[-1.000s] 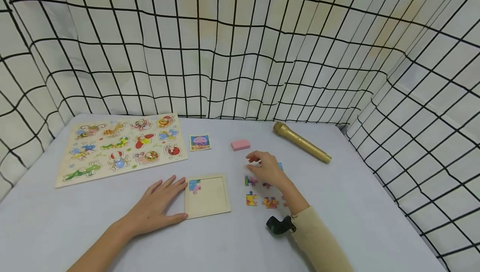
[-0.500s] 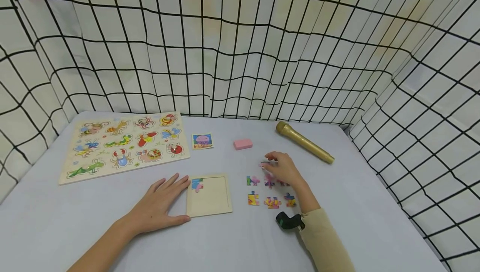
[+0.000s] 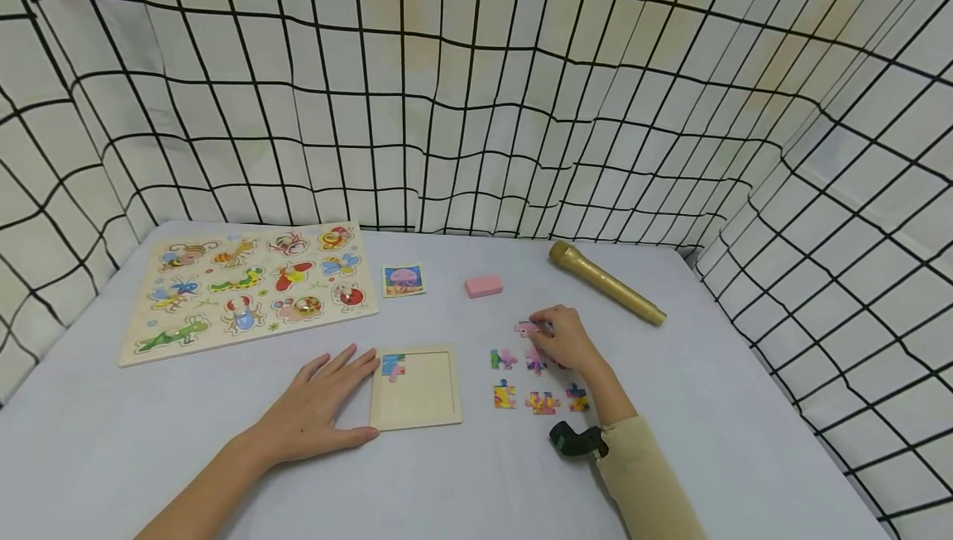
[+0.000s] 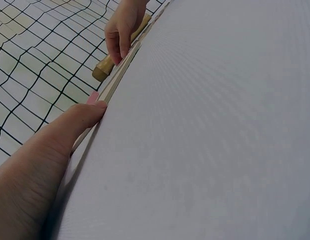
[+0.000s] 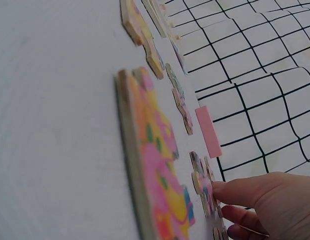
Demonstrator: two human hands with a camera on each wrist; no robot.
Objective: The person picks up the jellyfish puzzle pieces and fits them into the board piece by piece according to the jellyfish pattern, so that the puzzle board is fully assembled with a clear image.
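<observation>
My left hand (image 3: 316, 408) lies with spread fingers at the left edge of a small wooden puzzle tray (image 3: 420, 399). One blue-and-pink piece (image 3: 392, 367) sits in the tray's upper left corner. In the left wrist view the thumb (image 4: 87, 116) touches the tray's edge. My right hand (image 3: 569, 340) is at the back row of loose jigsaw pieces, its thumb and fingertips curled down at a pink puzzle piece (image 3: 525, 328) and partly hiding that row. In front lie a green-and-pink piece (image 3: 502, 359), a yellow piece (image 3: 504, 394) and several others.
A large wooden insect puzzle board (image 3: 256, 292) lies at the back left. Beside it are a small jellyfish picture card (image 3: 403, 279), a pink block (image 3: 483, 286) and a gold microphone (image 3: 606, 282). Black netting (image 3: 476, 118) encloses the table's back and sides.
My right hand has moved right to the back row, and its fingers have come down and closer together at the pieces there. My left hand stays beside the tray.
</observation>
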